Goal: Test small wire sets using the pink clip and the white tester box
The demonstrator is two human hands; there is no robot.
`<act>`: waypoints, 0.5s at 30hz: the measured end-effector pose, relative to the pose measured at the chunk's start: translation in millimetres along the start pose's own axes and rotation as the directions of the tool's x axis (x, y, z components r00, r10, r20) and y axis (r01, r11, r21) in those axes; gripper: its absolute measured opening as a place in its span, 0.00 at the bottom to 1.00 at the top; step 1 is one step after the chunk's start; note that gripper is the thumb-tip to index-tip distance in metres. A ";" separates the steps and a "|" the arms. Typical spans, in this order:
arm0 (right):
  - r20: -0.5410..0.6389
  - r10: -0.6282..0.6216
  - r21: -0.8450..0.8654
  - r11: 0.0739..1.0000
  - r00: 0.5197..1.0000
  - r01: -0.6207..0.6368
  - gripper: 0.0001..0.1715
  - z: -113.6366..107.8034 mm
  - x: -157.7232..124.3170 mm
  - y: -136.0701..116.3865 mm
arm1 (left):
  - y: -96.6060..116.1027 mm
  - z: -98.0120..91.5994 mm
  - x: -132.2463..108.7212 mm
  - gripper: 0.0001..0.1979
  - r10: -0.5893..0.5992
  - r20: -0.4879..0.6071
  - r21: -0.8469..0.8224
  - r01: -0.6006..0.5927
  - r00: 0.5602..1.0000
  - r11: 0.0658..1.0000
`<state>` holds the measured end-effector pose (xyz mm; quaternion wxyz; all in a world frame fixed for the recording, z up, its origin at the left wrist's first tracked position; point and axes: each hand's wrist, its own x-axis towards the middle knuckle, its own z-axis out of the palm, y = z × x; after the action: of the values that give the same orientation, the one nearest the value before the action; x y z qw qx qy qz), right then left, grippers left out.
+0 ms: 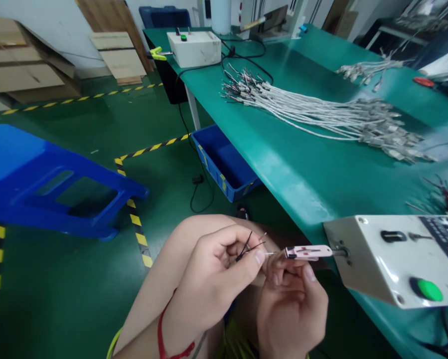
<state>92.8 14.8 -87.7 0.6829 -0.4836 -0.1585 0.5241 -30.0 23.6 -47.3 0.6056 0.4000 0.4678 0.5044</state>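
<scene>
Left hand [224, 275]: thumb and forefinger pinched on wires [245, 243] | Right hand [293, 305]: half-curled under clip [309, 252]; cannot tell if gripping anything | Wires: just left of clip; thin black strands fan up and right, one pale strand runs level toward clip | Clip: pink, slim, lying sideways, joined to box [375, 269]

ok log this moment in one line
left hand: holding black wires; right hand: by pink clip, contact unclear; pink clip: on rod of nearer switch box; white cables: bundled on green table
</scene>
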 end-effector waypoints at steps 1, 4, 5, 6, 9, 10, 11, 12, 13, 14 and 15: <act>-0.014 0.012 0.017 1.000 1.000 -0.012 0.16 0.9 0.6 -1.1 | 0.3 0.1 0.2 0.07 -0.005 -0.003 0.008 0.005 1.000 1.000; -0.012 0.019 0.041 0.999 1.000 -0.019 0.13 1.6 3.4 -5.7 | 0.0 -0.2 0.6 0.07 -0.011 -0.023 0.037 0.012 1.000 0.999; -0.004 0.022 0.040 0.999 1.000 -0.021 0.12 0.9 4.6 -7.3 | -0.3 -0.3 0.7 0.07 -0.013 -0.027 0.049 0.014 1.000 0.999; 0.003 0.023 0.034 0.999 1.000 -0.023 0.12 0.0 5.7 -8.5 | -0.6 -0.3 0.9 0.07 -0.012 -0.032 0.060 0.014 0.999 0.998; 0.006 0.001 0.008 1.000 1.000 -0.001 0.12 -3.2 7.0 -9.0 | -0.5 0.7 1.2 0.07 -0.018 -0.048 0.081 0.022 0.999 0.996; 0.010 -0.004 -0.003 1.000 1.000 0.004 0.12 -3.8 6.1 -7.8 | -0.2 1.5 1.2 0.07 -0.021 -0.054 0.083 0.025 0.998 0.996; 0.023 0.000 -0.014 1.000 1.000 0.001 0.12 -4.0 4.4 -5.9 | 0.2 2.6 0.9 0.07 -0.023 -0.058 0.080 0.027 0.998 0.996; 0.042 0.015 -0.027 1.000 0.999 -0.014 0.12 -3.8 2.0 -3.7 | 0.4 3.7 0.5 0.07 -0.027 -0.057 0.070 0.031 0.998 0.997; 0.060 0.036 -0.038 0.999 0.998 -0.034 0.12 -3.3 -1.0 -1.3 | 0.5 5.0 -0.2 0.07 -0.029 -0.055 0.057 0.032 0.998 0.998; 0.071 0.054 -0.048 0.998 0.996 -0.051 0.11 -2.3 -4.2 0.8 | 0.4 6.1 -0.9 0.07 -0.029 -0.055 0.045 0.031 0.998 0.998; 0.083 0.059 -0.067 0.996 0.995 -0.053 0.11 -1.3 -7.3 2.6 | 0.1 7.2 -1.8 0.07 -0.030 -0.059 0.044 0.032 0.998 0.999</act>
<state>89.3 7.8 -88.4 0.6445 -0.4870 -0.1907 0.5578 -23.2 21.8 -45.2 0.5903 0.3911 0.5027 0.4959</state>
